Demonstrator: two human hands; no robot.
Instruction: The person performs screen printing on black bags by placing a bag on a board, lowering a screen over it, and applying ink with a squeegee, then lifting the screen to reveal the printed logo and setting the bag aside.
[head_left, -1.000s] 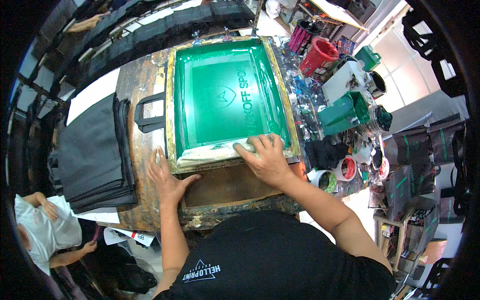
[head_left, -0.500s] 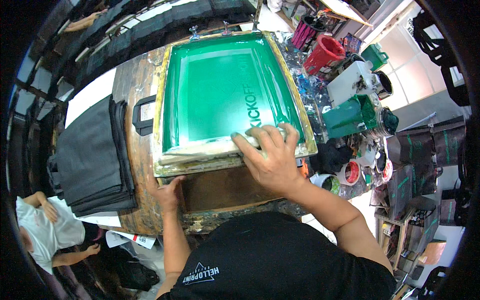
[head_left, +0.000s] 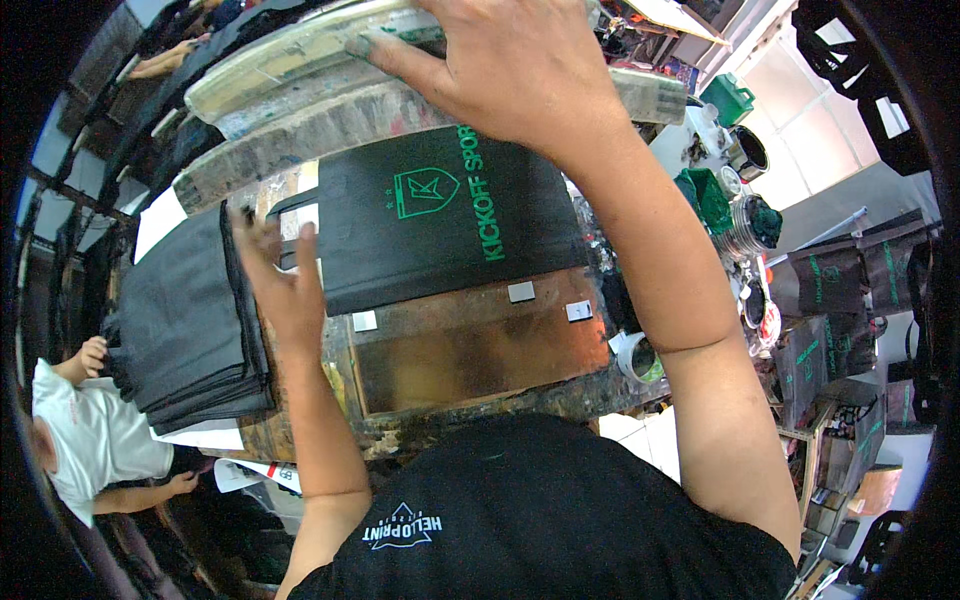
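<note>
My right hand (head_left: 515,75) grips the near edge of a screen-printing frame (head_left: 275,75), which is raised and tilted up at the far side of the table. Under it a black fabric bag (head_left: 370,240) lies flat, bearing a green shield emblem and green lettering. Beside the bag's left edge, near its handle (head_left: 283,210), my left hand (head_left: 285,285) hovers open, its fingers apart and blurred, holding nothing. Left of that hand rests a stack of black bags (head_left: 185,300). The fingertips of my right hand are cut off by the top of the view.
A brown printing board (head_left: 480,345) with small white tabs lies before me on the stained wooden table. Paint tubs and a green container (head_left: 705,200) crowd the right side. Another person in a white shirt (head_left: 105,425) is at the lower left, one hand by the stack.
The screen frame has swung up and away with my right hand, uncovering the printed bag. My left hand has risen from the table's near side toward the bag's handle.
</note>
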